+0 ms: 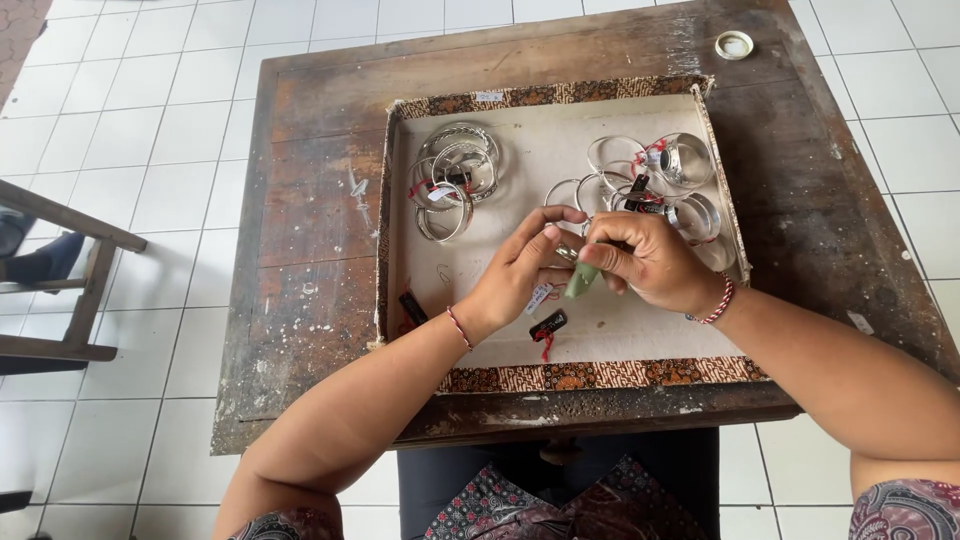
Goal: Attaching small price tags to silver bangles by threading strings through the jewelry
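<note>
Silver bangle [566, 250], small part showing, pinched between the fingertips of both hands over the middle of the tray; most of it is hidden by the fingers.

Left hand [520, 275]: fingers curled closed around the bangle's near edge, thumb and forefinger meeting on it. A small white tag [538, 297] hangs just below the thumb. Red cord bracelet at the wrist.

Right hand [645, 262]: closed on a green pen-like tool [581, 280], its blunt end pointing down and toward the left thumb, touching or just beside the bangle; which cannot be told. Red-and-white cord bracelet at the wrist.

Tray [560, 377]: shallow, pale inside, with a brown patterned border, on a worn wooden table [310, 250].

Beyond the left fingertips: a stack of silver bangles [455, 175] with red thread ties. Beyond the right knuckles: a second group of bangles [665, 175], loosely overlapped, some tagged. Below the left wrist: a dark tag with red thread [547, 327]; further left, a small dark item [412, 307] by the tray wall. Far corner of the table: a small white ring-shaped lid [734, 44].

Step in hand, as judged: working on or marking one bangle with the tool while the left hand steadies it. The next move would call for a firm pinch from the left fingers and a fine, controlled tool tip, since the piece is thin and smooth.
</note>
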